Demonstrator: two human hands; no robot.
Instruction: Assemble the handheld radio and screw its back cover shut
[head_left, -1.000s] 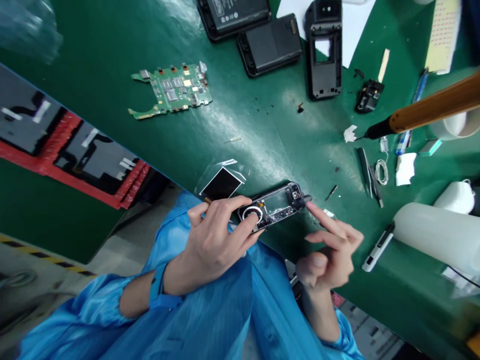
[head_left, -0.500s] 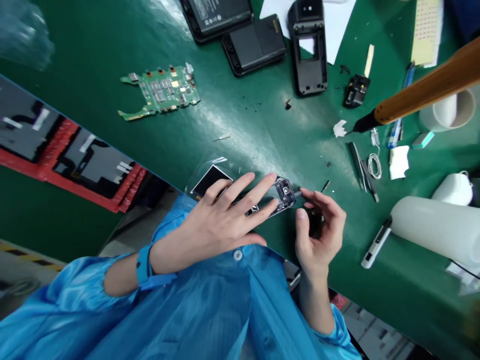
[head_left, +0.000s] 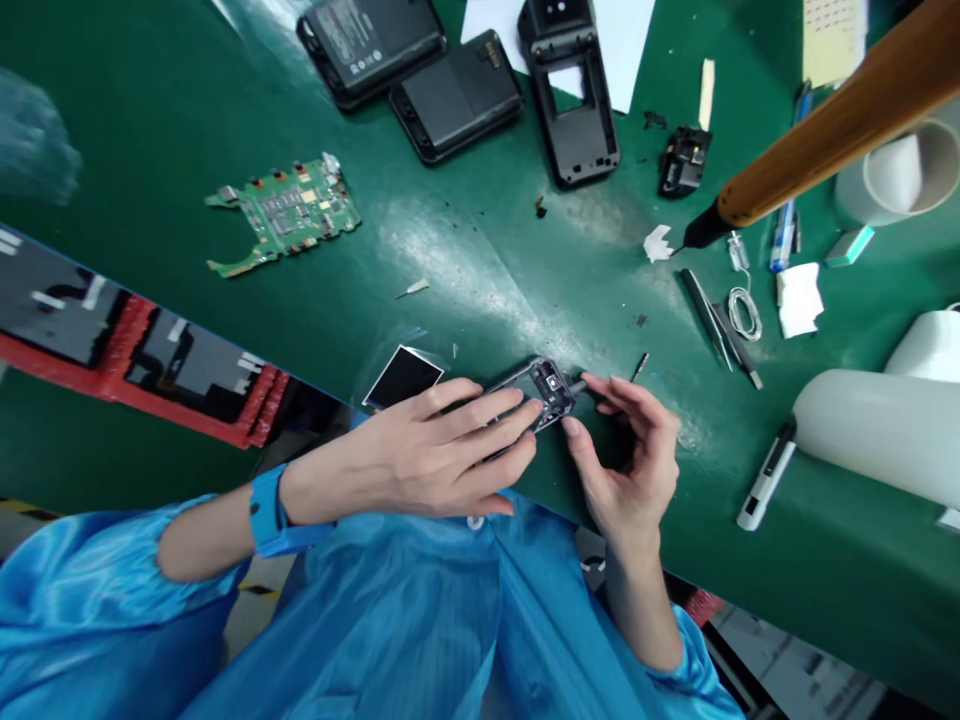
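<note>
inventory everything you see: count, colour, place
Device frame: one, black, at hands
Screen: one, black, near frame
Circuit board: one, green, left
Packs: two, black, top
Casing: one, black, top
Sheet: one, white, beneath casing
Module: one, black, right
Tapered tool: one, brown, right
Tweezers: count unclear, dark, right
Cup: one, white, right
Containers: two, white, right
Slim tool: one, white-black, right
Padding: count unclear, red, left
Other items: several, mixed, scattered
Bench: one, green, throughout
Sleeves: two, blue, bottom
Left hand: one, over frame
Right hand: one, beside frame
</note>
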